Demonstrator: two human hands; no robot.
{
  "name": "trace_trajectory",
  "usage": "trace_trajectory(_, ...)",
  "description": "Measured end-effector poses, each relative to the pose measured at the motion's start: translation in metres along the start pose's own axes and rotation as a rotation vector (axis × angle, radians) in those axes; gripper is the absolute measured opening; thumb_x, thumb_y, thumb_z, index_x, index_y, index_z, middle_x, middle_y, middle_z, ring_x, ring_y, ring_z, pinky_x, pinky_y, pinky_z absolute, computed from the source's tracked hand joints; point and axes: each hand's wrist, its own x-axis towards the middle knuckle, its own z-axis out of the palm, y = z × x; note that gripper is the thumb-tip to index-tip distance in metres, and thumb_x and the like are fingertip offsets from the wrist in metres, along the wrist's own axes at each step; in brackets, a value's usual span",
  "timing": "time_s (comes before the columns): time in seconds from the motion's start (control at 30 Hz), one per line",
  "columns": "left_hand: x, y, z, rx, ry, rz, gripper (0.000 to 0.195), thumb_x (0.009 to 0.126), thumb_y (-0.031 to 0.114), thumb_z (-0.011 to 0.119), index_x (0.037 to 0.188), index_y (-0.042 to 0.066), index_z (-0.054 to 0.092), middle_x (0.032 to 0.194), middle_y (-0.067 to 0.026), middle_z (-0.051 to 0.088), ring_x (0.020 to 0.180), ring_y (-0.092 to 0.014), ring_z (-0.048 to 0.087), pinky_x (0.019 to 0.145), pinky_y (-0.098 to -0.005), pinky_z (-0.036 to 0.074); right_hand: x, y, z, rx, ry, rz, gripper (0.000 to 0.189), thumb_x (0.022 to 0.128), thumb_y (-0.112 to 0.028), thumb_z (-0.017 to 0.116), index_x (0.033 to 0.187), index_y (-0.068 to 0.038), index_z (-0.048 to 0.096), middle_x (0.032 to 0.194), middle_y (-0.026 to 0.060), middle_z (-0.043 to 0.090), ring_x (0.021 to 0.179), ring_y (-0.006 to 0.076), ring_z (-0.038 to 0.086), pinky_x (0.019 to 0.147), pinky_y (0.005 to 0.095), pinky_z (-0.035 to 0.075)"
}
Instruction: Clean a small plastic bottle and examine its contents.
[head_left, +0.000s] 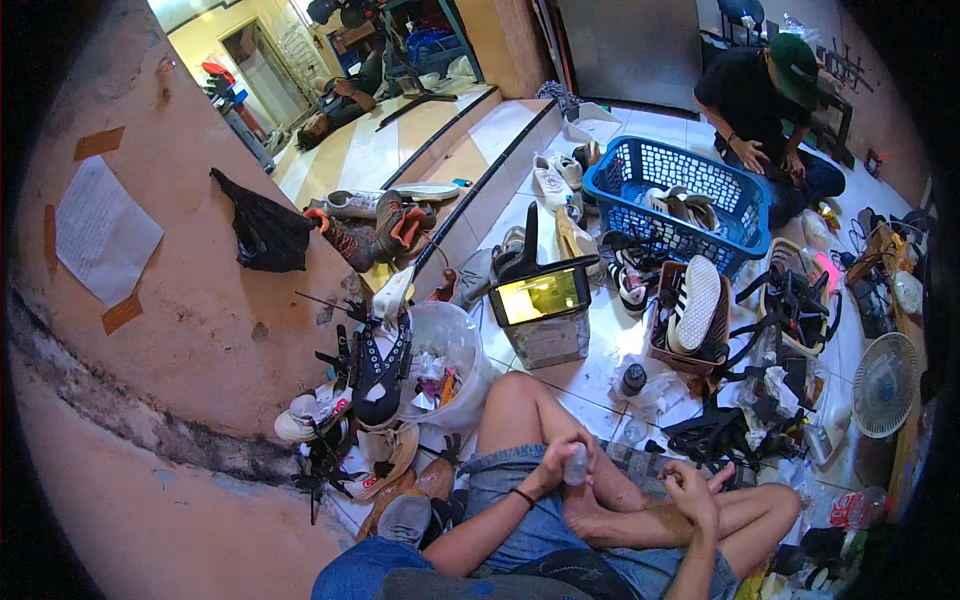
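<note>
Over my bent legs, my left hand (559, 466) grips a small translucent plastic bottle (576, 465). To its right, my right hand (694, 495) hovers above my crossed lower leg with its fingers curled; whether something small is pinched there is too small to see. In front of my knees, a phone (541, 296) with a lit screen leans on a grey block (551, 341). A dark bottle (634, 379) stands by a crumpled clear plastic bag (661, 391) on the tiled floor.
Shoes (360, 450) crowd my left beside a clear bucket (474, 352) of scraps. Ahead are a blue basket (600, 184) and a brown basket (721, 330) holding shoes. A fan (885, 384) stands right. One person (757, 127) sits ahead; another (337, 105) lies beyond the steps.
</note>
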Motion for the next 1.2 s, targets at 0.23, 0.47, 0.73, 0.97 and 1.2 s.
trace_trajectory(0.23,-0.003,0.0,-0.008,0.315,0.104,0.03,0.043,0.087,0.043,0.057,0.089,-0.001,0.054,0.076,-0.0103,0.059,0.065,-0.018,0.062,0.057,-0.0303,0.054,0.003,0.002,0.003,0.037,0.036,-0.07,0.021,0.081,-0.012,0.056,0.094,0.003,0.062,0.075,0.014,0.068,0.066,0.0241,0.066,0.064,0.0335,0.05)
trace_trajectory(0.47,-0.004,-0.003,-0.017,0.251,0.099,0.003,0.044,0.089,0.044,0.059,0.095,0.0,0.053,0.079,-0.0093,0.058,0.069,-0.016,0.061,0.058,-0.0301,0.056,0.001,-0.005,-0.003,-0.006,0.035,-0.038,0.022,0.082,-0.016,0.055,0.095,0.0,0.064,0.081,0.0172,0.068,0.075,0.0289,0.068,0.068,0.0376,0.051)
trace_trajectory(0.73,-0.002,0.0,-0.013,0.246,0.107,0.046,0.042,0.09,0.041,0.057,0.094,0.0,0.053,0.078,-0.0095,0.058,0.067,-0.017,0.061,0.059,-0.0306,0.056,0.001,-0.006,-0.003,-0.025,-0.001,0.004,0.023,0.081,-0.016,0.056,0.096,0.0,0.063,0.08,0.0169,0.068,0.076,0.0305,0.068,0.071,0.039,0.051)
trace_trajectory(0.97,-0.003,0.001,-0.011,0.269,0.122,0.062,0.043,0.09,0.043,0.056,0.093,0.0,0.053,0.076,-0.0095,0.059,0.066,-0.016,0.061,0.058,-0.0303,0.056,0.0,-0.004,-0.002,-0.035,0.021,-0.055,0.022,0.081,-0.016,0.056,0.095,0.0,0.062,0.075,0.0166,0.066,0.07,0.0311,0.066,0.067,0.0404,0.05)
trace_trajectory(1.2,-0.002,0.001,-0.01,0.243,0.103,0.066,0.042,0.09,0.041,0.057,0.094,0.0,0.053,0.076,-0.0099,0.059,0.065,-0.017,0.061,0.058,-0.03,0.055,0.001,-0.002,-0.003,-0.081,0.001,-0.041,0.022,0.08,-0.017,0.056,0.096,-0.003,0.063,0.069,0.0177,0.063,0.066,0.0321,0.064,0.064,0.0422,0.048)
